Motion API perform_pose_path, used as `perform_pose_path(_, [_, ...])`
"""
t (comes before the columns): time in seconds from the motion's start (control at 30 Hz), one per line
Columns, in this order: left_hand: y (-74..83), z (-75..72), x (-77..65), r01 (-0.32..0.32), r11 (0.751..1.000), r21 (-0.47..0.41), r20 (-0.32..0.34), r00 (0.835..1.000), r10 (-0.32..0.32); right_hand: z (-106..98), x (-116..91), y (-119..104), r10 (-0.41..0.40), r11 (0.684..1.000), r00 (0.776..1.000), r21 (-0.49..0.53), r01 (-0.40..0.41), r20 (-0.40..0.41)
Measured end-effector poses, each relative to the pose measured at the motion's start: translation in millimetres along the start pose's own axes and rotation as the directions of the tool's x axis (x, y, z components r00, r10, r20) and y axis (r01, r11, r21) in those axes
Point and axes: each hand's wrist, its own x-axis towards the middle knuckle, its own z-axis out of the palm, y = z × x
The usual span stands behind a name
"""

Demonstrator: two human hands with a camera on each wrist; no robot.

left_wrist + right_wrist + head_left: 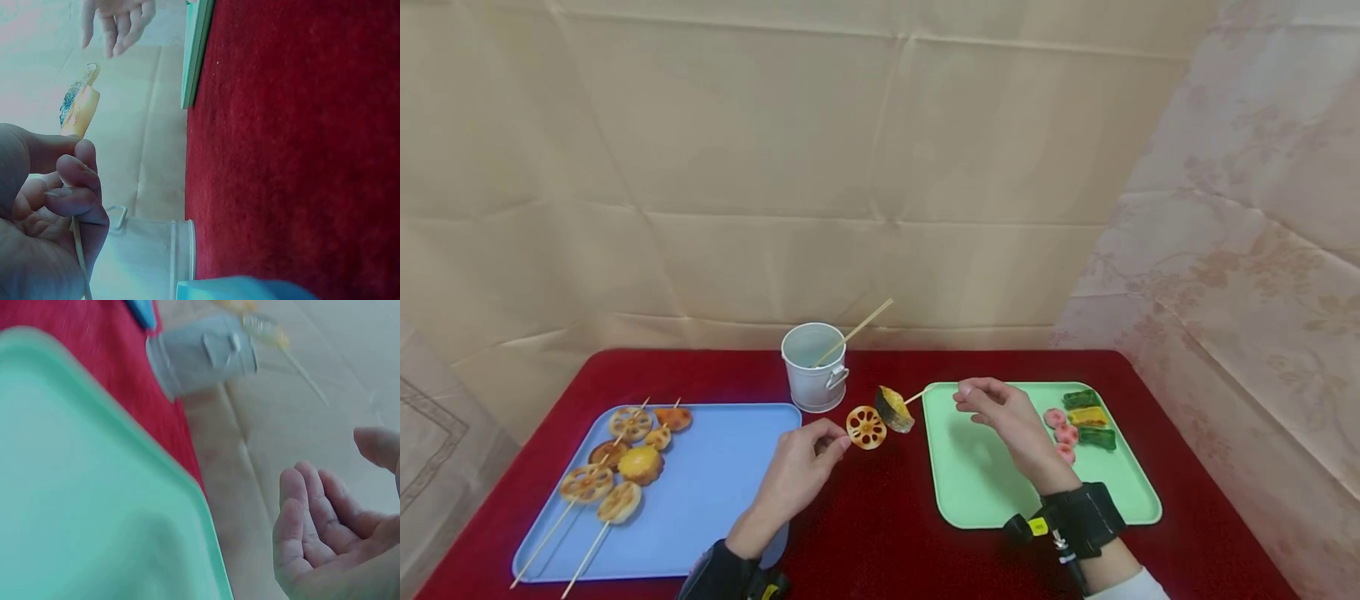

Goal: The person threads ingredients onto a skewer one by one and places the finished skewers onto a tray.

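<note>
My left hand (pixel 811 458) pinches a wooden skewer at the edge of its lotus root slice (pixel 866 427), raised over the red cloth between two trays. Beyond the slice on the same skewer sits a yellow piece with dark green rind (pixel 895 409), which looks like pumpkin. The bare end of the stick (pixel 916 397) points toward my right hand (pixel 1000 417). In the left wrist view, the other end of the stick (pixel 79 256) runs down past my curled fingers. Over the green tray (pixel 955 492), my right hand holds nothing, its thumb apart from the fingers in the right wrist view.
On the left, a blue tray (pixel 715 500) bears two loaded skewers (pixel 587 482), their sticks reaching over its near edge. A white metal bucket (pixel 815 387) with a thin stick (pixel 865 322) stands at the back. Small pink pieces (pixel 1066 434) and green and yellow pieces (pixel 1088 417) lie in the green tray.
</note>
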Motion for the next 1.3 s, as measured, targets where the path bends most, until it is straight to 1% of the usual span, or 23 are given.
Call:
perform_pose_path(0.1, [-0.5,-1.7,-0.3,0.009,1.000,0.010,-0.002,1.000,-0.009,-15,0,3,-0.003,0.996,1.000,-0.091,0.004,0.018])
perform_pose_path(0.17, [-1.0,-2.4,-1.1,0.013,1.000,0.012,-0.004,1.000,-0.013,-25,0,6,0.004,0.986,0.999,-0.164,0.002,0.036])
perform_pose_path(0.23, [-1.6,-2.6,-1.7,0.018,1.000,0.016,-0.003,1.000,-0.018,-35,-2,8,0.004,0.966,0.999,-0.257,0.010,0.053])
perform_pose_path(0.3, [-2.2,-2.5,-2.0,0.024,1.000,0.020,-0.002,1.000,-0.024,-45,-4,10,-0.002,0.935,0.998,-0.354,0.023,0.062])
perform_pose_path(0.33, [-2.5,-3.0,-2.5,0.030,0.999,0.022,-0.003,1.000,-0.030,-50,-6,11,-0.011,0.915,0.997,-0.401,0.038,0.071])
perform_pose_path(0.37, [-2.9,-3.4,-2.9,0.035,0.999,0.026,-0.004,0.999,-0.035,-55,-7,12,-0.024,0.889,0.996,-0.455,0.059,0.083])
perform_pose_path(0.47, [-3.7,-4.2,-3.7,0.047,0.998,0.035,-0.008,0.999,-0.047,-70,-11,14,-0.071,0.777,0.989,-0.615,0.135,0.127])
perform_pose_path(0.53, [-4.1,-4.6,-4.1,0.050,0.998,0.036,-0.010,0.999,-0.050,-79,-14,15,-0.094,0.705,0.981,-0.684,0.186,0.169])
perform_pose_path(0.57, [-4.3,-4.8,-4.3,0.050,0.998,0.036,-0.012,0.999,-0.050,-83,-16,15,-0.094,0.675,0.978,-0.710,0.201,0.187])
perform_pose_path(0.6, [-4.5,-4.9,-4.4,0.050,0.998,0.035,-0.014,0.999,-0.050,-86,-17,15,-0.092,0.655,0.974,-0.724,0.216,0.207])
perform_pose_path(0.73, [-5.9,-5.4,-4.7,0.044,0.999,0.030,-0.020,0.999,-0.043,-95,-22,14,-0.066,0.636,0.960,-0.730,0.251,0.273])
perform_pose_path(0.87, [-6.7,-4.9,-5.3,0.032,0.999,0.023,-0.021,0.999,-0.032,-98,-24,14,-0.047,0.615,0.952,-0.742,0.268,0.304])
perform_pose_path(0.97, [-6.4,-4.3,-5.9,0.025,1.000,0.016,-0.021,0.999,-0.024,-99,-25,16,-0.020,0.614,0.951,-0.747,0.255,0.308])
perform_pose_path(1.0, [-6.3,-4.1,-6.0,0.023,1.000,0.015,-0.022,0.999,-0.023,-99,-25,17,-0.017,0.613,0.946,-0.744,0.265,0.323])
perform_pose_path(1.1, [-6.1,-3.7,-6.4,0.024,1.000,0.014,-0.026,0.999,-0.023,-100,-26,20,-0.019,0.619,0.934,-0.730,0.290,0.356])
perform_pose_path(1.17, [-6.2,-3.4,-6.8,0.024,1.000,0.014,-0.028,0.999,-0.024,-100,-27,23,-0.031,0.616,0.927,-0.724,0.311,0.373])
perform_pose_path(1.2, [-6.2,-3.4,-6.9,0.025,1.000,0.015,-0.029,0.999,-0.024,-99,-27,23,-0.041,0.610,0.922,-0.721,0.328,0.385])
perform_pose_path(1.3, [-6.4,-3.2,-7.1,0.027,1.000,0.016,-0.029,0.999,-0.026,-98,-27,26,-0.061,0.585,0.916,-0.730,0.354,0.395])
